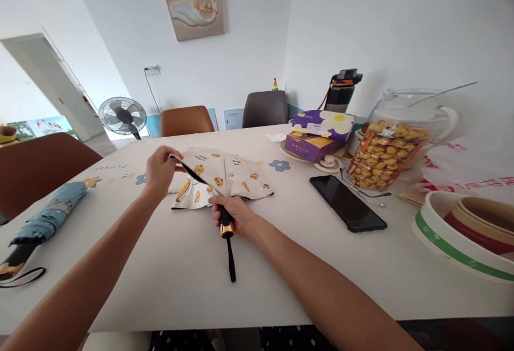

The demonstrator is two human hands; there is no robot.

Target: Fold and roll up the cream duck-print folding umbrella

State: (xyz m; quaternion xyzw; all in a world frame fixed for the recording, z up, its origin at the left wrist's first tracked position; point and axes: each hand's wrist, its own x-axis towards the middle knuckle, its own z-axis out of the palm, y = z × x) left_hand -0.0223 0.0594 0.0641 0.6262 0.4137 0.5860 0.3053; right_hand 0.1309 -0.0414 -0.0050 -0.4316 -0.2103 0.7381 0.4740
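Note:
A white folding umbrella (225, 177) printed with small yellow figures lies collapsed on the white table (180, 270). My right hand (235, 214) is closed round its black handle, whose gold-coloured end and black wrist strap (231, 257) point toward me. My left hand (159, 170) is closed in a pinch on the far left edge of the canopy, holding a thin black strap (191, 173) that runs back across the fabric toward the handle.
A folded blue umbrella (48, 217) lies at the table's left edge. A black phone (347, 202), a purple box (315, 144), a jar of snacks (395, 144), stacked bowls (466, 230) and a plastic bag sit to the right. Chairs and a fan stand behind.

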